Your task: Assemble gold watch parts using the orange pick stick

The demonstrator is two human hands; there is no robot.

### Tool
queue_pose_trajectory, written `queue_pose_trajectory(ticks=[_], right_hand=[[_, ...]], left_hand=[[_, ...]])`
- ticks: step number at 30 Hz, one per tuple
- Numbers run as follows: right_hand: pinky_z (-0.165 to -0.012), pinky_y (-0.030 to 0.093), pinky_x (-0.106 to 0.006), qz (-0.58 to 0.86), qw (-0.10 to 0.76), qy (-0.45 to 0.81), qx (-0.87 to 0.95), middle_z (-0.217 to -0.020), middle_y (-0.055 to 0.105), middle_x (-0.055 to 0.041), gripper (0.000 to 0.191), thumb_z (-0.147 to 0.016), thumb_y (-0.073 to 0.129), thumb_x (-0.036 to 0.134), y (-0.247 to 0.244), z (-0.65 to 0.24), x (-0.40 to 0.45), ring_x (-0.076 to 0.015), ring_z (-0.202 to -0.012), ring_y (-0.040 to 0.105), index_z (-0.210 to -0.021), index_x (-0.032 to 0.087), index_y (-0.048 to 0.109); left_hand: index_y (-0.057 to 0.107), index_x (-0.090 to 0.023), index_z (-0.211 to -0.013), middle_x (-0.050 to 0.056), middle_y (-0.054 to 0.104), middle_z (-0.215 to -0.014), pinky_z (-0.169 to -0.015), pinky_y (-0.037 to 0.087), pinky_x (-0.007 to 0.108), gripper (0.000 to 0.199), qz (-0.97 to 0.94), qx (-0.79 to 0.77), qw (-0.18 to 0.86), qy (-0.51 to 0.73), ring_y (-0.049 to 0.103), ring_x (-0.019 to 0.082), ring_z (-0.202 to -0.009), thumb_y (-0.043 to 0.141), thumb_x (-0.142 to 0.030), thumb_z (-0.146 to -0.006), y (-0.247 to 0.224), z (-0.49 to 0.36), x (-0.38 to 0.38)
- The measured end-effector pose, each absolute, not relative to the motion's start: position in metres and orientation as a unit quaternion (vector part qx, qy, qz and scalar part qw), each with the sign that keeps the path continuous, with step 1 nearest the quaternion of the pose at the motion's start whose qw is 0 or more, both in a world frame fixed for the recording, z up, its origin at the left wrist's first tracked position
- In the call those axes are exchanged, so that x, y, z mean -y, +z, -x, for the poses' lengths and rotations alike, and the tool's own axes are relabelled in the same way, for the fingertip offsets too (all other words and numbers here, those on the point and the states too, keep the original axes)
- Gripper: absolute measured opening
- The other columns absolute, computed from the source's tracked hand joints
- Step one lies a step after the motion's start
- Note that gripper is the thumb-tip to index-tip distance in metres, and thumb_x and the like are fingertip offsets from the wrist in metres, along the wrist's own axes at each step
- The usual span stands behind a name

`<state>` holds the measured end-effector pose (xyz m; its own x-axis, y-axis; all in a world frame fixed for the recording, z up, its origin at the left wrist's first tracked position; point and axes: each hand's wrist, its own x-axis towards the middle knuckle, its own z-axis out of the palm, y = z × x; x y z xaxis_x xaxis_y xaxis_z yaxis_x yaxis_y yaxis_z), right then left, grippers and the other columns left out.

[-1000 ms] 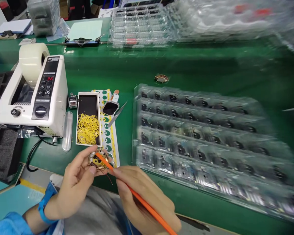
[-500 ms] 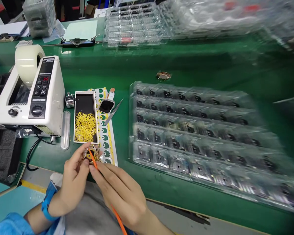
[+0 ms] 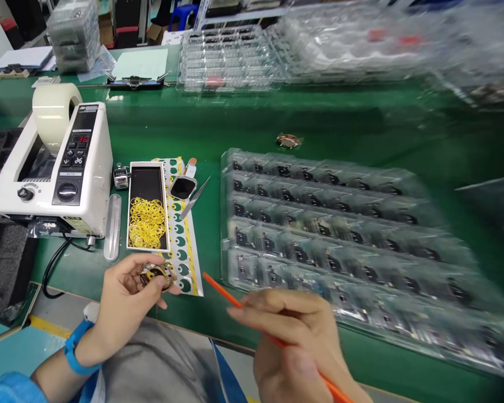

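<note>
Between the thumb and fingers of my left hand [image 3: 128,305] is a small round metallic part [image 3: 156,275] with a yellow and dark middle, held over the table's front edge. My right hand [image 3: 296,341], a little blurred, grips a thin orange stick [image 3: 222,292], its tip pointing up and left, apart from the round part. Just beyond my left hand lies a white-rimmed box [image 3: 148,173] with a pile of yellow rings [image 3: 147,224]. Beside it are a sheet with yellow and green cut-outs [image 3: 180,240], a smartwatch [image 3: 183,187] and pointed tweezers [image 3: 196,197].
A white tape dispenser [image 3: 69,190] stands at the left, with a small metal counter [image 3: 121,176] beside it. A large clear tray [image 3: 235,254] of dark parts covers the right side. Another round part [image 3: 289,141] lies behind it. Stacked clear trays [image 3: 227,59] line the back.
My right hand has moved right, drawing the orange stick's tip off the round part. My left hand still holds that part, slightly lower. The whole view has shifted a little.
</note>
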<state>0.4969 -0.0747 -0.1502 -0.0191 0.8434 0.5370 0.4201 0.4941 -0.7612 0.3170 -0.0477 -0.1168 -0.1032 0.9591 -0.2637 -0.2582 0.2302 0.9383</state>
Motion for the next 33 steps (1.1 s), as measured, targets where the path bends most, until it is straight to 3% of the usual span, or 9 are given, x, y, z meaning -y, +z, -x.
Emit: queue_pose_trajectory(ticks=[2, 5, 11, 16, 19, 26, 30, 33], right_hand=[[-0.077, 0.049, -0.041, 0.455, 0.547, 0.193, 0.676, -0.096, 0.056, -0.0093, 0.034, -0.101, 0.033, 0.02, -0.142, -0.491, 0.074, -0.0259, -0.095, 0.059, -0.088, 0.021, 0.064], [-0.082, 0.052, -0.041, 0.41, 0.521, 0.21, 0.719, -0.091, 0.062, -0.0082, 0.028, -0.103, 0.035, 0.021, -0.134, -0.484, 0.07, -0.0235, -0.094, 0.062, -0.09, 0.02, 0.06], [-0.054, 0.05, -0.024, 0.383, 0.503, 0.166, 0.757, -0.074, 0.06, -0.0034, 0.02, -0.097, 0.048, 0.007, -0.142, -0.463, 0.056, -0.0134, -0.062, 0.058, -0.109, 0.016, 0.062], [-0.062, 0.054, -0.025, 0.401, 0.537, 0.115, 0.734, -0.08, 0.065, -0.0058, 0.015, -0.09, 0.06, 0.004, -0.143, -0.446, 0.038, -0.0149, -0.07, 0.063, -0.1, 0.015, 0.063], [-0.064, 0.054, -0.026, 0.413, 0.538, 0.123, 0.724, -0.081, 0.065, -0.0049, 0.013, -0.091, 0.059, 0.005, -0.143, -0.443, 0.034, -0.0151, -0.072, 0.064, -0.096, 0.016, 0.063], [-0.054, 0.046, -0.023, 0.422, 0.498, 0.191, 0.733, -0.072, 0.059, -0.0007, 0.015, -0.091, 0.054, 0.007, -0.14, -0.442, 0.026, -0.0129, -0.062, 0.056, -0.082, 0.018, 0.06], [-0.047, 0.037, -0.021, 0.374, 0.474, 0.342, 0.72, -0.064, 0.053, 0.003, 0.018, -0.087, 0.055, 0.011, -0.13, -0.448, 0.024, -0.0102, -0.053, 0.046, -0.071, 0.02, 0.054], [-0.045, 0.034, -0.021, 0.345, 0.456, 0.433, 0.697, -0.059, 0.049, 0.0041, 0.019, -0.086, 0.054, 0.016, -0.123, -0.453, 0.022, -0.0103, -0.05, 0.042, -0.067, 0.02, 0.051]], left_hand=[[0.066, -0.016, -0.08, -0.002, 0.069, -0.065, -0.04, 0.049, 0.012, 0.013, -0.364, -0.542, 0.547, 0.524, 0.066, 0.009, -0.047, 0.068, -0.009, -0.068, -0.119, -0.319, 0.043], [0.065, -0.017, -0.074, -0.004, 0.066, -0.063, -0.046, 0.049, 0.012, 0.014, -0.407, -0.568, 0.473, 0.536, 0.064, 0.007, -0.049, 0.065, -0.006, -0.065, -0.123, -0.321, 0.039], [0.07, -0.017, -0.078, 0.0, 0.071, -0.066, -0.042, 0.05, 0.014, 0.008, -0.453, -0.568, 0.413, 0.549, 0.064, 0.009, -0.048, 0.064, -0.012, -0.075, -0.126, -0.32, 0.043], [0.075, -0.018, -0.095, 0.004, 0.08, -0.086, -0.066, 0.061, 0.017, 0.024, -0.51, -0.558, 0.345, 0.556, 0.076, 0.015, -0.072, 0.064, -0.007, -0.077, -0.129, -0.324, 0.05], [0.074, -0.017, -0.108, 0.006, 0.08, -0.097, -0.071, 0.062, 0.018, 0.035, -0.53, -0.562, 0.317, 0.55, 0.077, 0.016, -0.079, 0.061, -0.004, -0.078, -0.133, -0.326, 0.056], [0.071, -0.017, -0.122, 0.009, 0.076, -0.115, -0.083, 0.061, 0.021, 0.042, -0.585, -0.566, 0.284, 0.507, 0.076, 0.02, -0.097, 0.059, -0.003, -0.083, -0.136, -0.322, 0.063], [0.067, -0.019, -0.127, 0.009, 0.073, -0.122, -0.093, 0.058, 0.025, 0.047, -0.604, -0.561, 0.266, 0.5, 0.073, 0.021, -0.106, 0.058, -0.003, -0.084, -0.139, -0.315, 0.06], [0.068, -0.018, -0.126, 0.009, 0.073, -0.121, -0.091, 0.06, 0.026, 0.045, -0.573, -0.58, 0.283, 0.505, 0.075, 0.022, -0.101, 0.058, -0.004, -0.084, -0.14, -0.308, 0.057]])
